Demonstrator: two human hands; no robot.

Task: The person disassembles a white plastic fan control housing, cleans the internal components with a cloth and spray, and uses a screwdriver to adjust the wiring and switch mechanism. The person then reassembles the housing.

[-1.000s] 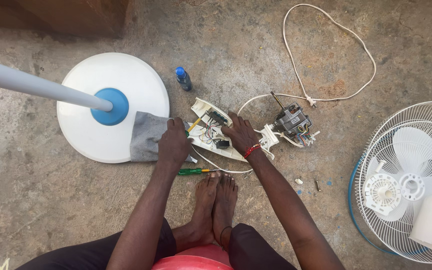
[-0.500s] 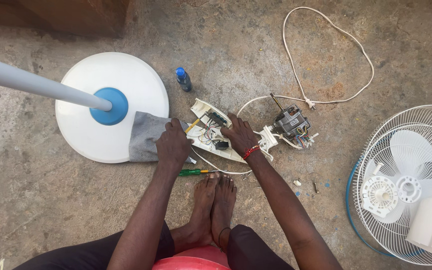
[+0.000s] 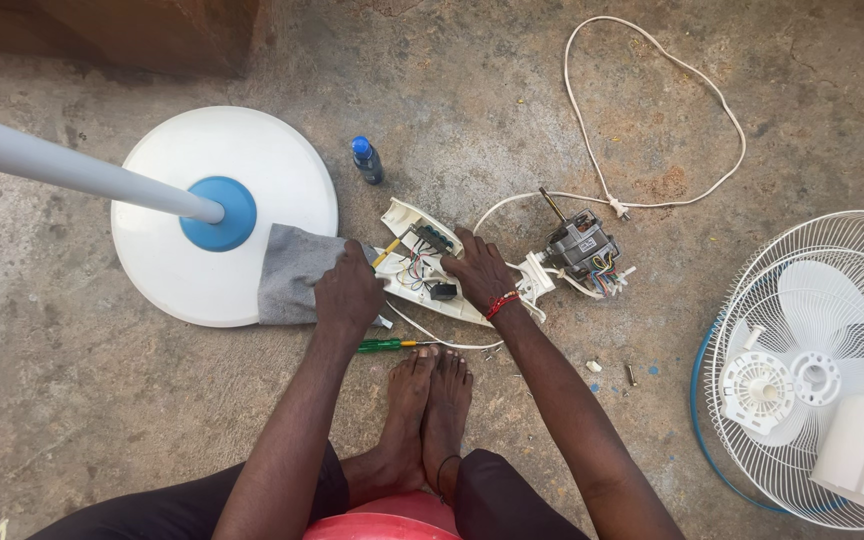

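On the concrete floor before my bare feet, my left hand presses, fingers curled together, on the edge of a white plastic fan housing with exposed wiring, beside one grey cloth. My right hand rests on the housing's other end, fingers loosely spread. One green-handled screwdriver lies near my toes, one blue-capped bottle beyond, one motor just right
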